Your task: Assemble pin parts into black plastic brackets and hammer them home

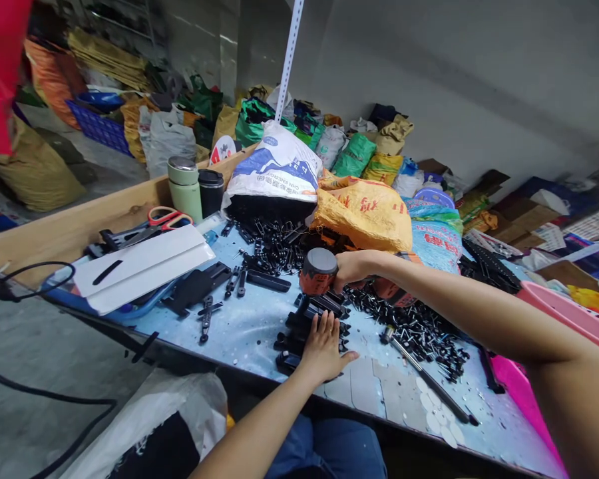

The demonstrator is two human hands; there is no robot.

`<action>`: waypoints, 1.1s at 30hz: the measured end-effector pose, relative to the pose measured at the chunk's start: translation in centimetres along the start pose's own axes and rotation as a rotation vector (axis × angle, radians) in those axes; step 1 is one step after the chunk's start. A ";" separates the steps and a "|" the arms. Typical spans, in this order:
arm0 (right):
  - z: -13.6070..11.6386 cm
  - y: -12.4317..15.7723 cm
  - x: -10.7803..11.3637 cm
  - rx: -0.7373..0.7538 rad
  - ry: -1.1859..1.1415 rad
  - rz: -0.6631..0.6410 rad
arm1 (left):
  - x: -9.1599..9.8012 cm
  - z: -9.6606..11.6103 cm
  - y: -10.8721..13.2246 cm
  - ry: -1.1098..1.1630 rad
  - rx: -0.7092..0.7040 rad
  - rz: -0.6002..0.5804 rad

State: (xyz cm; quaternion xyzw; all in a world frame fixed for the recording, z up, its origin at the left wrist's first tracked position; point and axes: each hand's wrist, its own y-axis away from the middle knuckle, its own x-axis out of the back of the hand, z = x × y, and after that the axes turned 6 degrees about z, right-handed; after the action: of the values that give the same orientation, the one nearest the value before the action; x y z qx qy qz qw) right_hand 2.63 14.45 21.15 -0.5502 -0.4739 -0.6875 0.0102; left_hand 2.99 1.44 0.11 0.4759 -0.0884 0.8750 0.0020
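Observation:
My right hand [352,267] is wrapped round an orange and black power drill [319,271], whose tip points down at a row of black plastic parts [292,342]. On those parts, near the table's front edge, rests my left hand [324,349] with its fingers spread. Behind the drill lies a heap of small black pieces [274,246]. Many loose screws [419,329] are piled to the right, partly behind my right arm. A black bracket [206,319] lies on the blue tabletop at the left.
A hammer [429,379] lies right of my left hand, by pale round discs [436,412]. White panels [144,266], scissors [170,218], a green cup [184,189] and a black cup [211,193] stand or lie left. Sacks [364,209] line the back; a pink basin [569,319] is right.

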 end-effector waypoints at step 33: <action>-7.4 5.8 -4.5 0.179 0.424 0.041 | 2.5 1.3 0.0 0.051 0.135 -0.089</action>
State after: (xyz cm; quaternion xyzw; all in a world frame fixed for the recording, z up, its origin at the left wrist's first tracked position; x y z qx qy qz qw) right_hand 2.04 4.07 21.80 -0.3999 -0.5091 -0.7425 0.1720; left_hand 2.67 1.06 2.86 0.4560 -0.0080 0.8899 0.0111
